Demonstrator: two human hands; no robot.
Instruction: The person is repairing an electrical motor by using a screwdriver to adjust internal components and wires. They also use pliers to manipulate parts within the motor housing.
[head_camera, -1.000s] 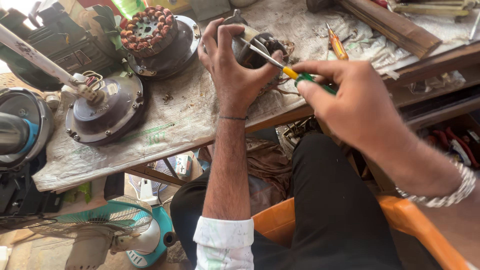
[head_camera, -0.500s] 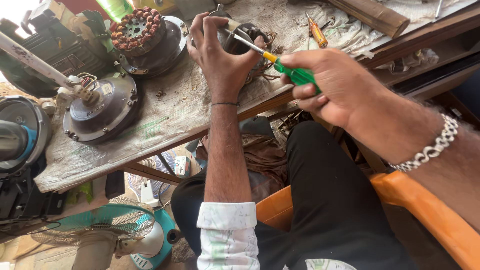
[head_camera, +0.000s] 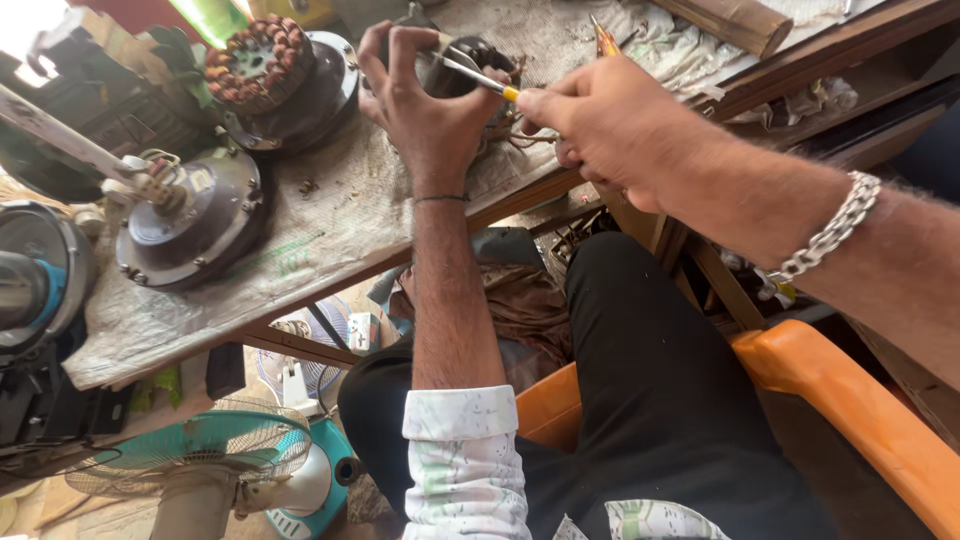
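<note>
The left hand (head_camera: 425, 100) is closed around a small dark motor part (head_camera: 470, 72) at about twelve o'clock on the counter (head_camera: 330, 235), fingers curled over its top and thumb on its near side. The right hand (head_camera: 610, 125), coming in from three o'clock, is clenched on the handle of a screwdriver (head_camera: 478, 76) whose metal shaft runs toward ten o'clock, its tip against the part between the left fingers. At ten o'clock of the left hand sits a fan stator with copper windings (head_camera: 262, 62); at nine o'clock a round grey motor housing (head_camera: 195, 220) rests on the cloth-covered counter. A silver chain bracelet (head_camera: 825, 235) circles the right wrist.
</note>
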